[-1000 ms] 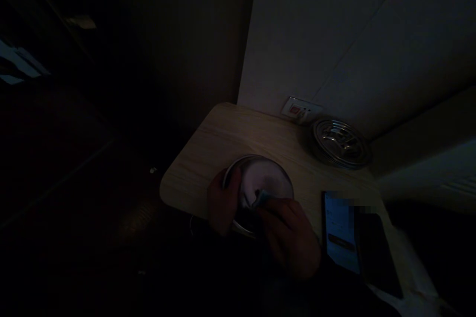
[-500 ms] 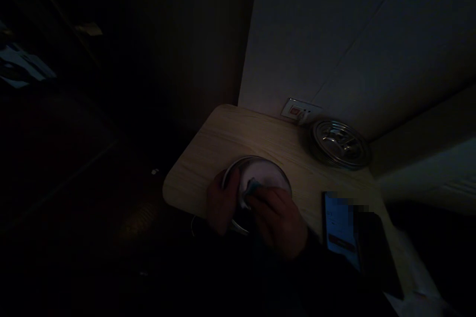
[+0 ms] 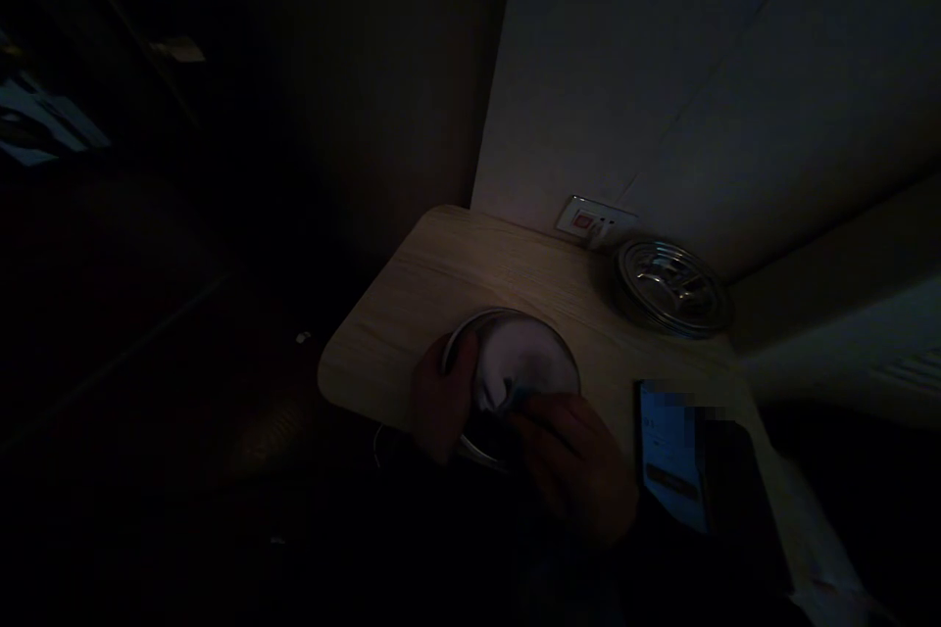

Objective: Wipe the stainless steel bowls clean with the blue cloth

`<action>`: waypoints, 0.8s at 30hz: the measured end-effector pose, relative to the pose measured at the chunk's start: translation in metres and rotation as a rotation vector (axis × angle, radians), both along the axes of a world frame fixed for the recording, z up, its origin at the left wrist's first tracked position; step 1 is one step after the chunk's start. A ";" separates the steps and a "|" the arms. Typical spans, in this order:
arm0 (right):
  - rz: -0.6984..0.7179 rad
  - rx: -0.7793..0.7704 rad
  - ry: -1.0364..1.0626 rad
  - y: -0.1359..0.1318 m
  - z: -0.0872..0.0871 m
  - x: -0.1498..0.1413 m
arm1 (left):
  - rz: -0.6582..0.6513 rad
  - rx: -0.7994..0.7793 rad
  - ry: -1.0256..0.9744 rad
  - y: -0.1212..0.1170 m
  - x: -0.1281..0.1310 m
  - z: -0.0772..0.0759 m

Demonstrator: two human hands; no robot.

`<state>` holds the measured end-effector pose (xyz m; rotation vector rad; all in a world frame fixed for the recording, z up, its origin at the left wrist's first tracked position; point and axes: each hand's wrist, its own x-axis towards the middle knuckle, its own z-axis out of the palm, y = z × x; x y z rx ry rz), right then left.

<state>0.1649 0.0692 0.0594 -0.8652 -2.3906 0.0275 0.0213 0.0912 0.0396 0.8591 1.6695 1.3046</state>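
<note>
In dim light, a round metal plate (image 3: 533, 343) with a shiny rim is at the near side of the wooden tabletop. My left hand (image 3: 443, 400) grips its left edge, thumb over the rim onto the face. My right hand (image 3: 577, 460) is closed on a small bluish cloth (image 3: 519, 396), pressed to the plate's lower face. Much of the cloth is hidden in the fingers. The near part of the plate is lost in shadow.
Shiny compartment plates (image 3: 672, 286) are stacked at the back right by a wall socket (image 3: 594, 217). A lit phone (image 3: 670, 456) lies right of my right hand, with a dark flat object (image 3: 742, 500) beside it. The pale wooden tabletop (image 3: 433, 284) has a rounded left corner.
My right hand and the cloth have moved right and toward me across the plate, baring more of its face. My left hand keeps its grip, almost still.
</note>
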 end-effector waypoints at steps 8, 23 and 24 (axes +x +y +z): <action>0.002 -0.021 0.035 -0.005 -0.001 0.001 | 0.014 -0.017 -0.005 0.002 -0.001 0.001; -0.066 -0.026 0.059 0.001 -0.005 0.015 | -0.015 0.006 0.028 0.000 0.000 -0.002; -0.060 -0.041 0.058 0.005 -0.001 0.007 | -0.026 0.005 0.029 0.000 0.000 -0.001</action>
